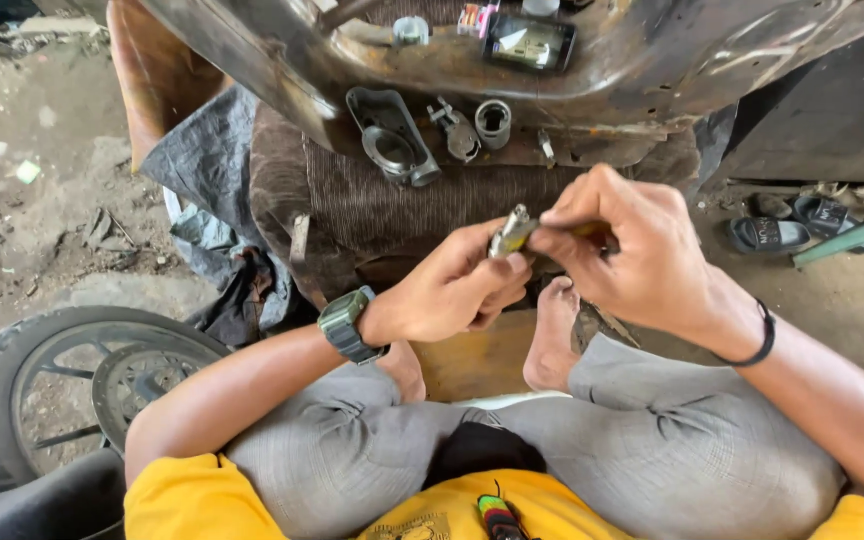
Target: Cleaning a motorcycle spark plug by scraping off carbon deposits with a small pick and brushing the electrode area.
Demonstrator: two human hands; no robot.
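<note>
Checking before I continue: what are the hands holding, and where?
Left hand grips a small metal part at its lower end; right hand pinches its side.

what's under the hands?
Below the left hand and right hand: bare feet on a wooden board. The board's far end is hidden by the hands.

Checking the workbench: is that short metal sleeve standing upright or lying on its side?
Upright: the metal sleeve shows its round open mouth facing up.

Metal parts (422, 135) ahead, wheel (52, 390) left.
</note>
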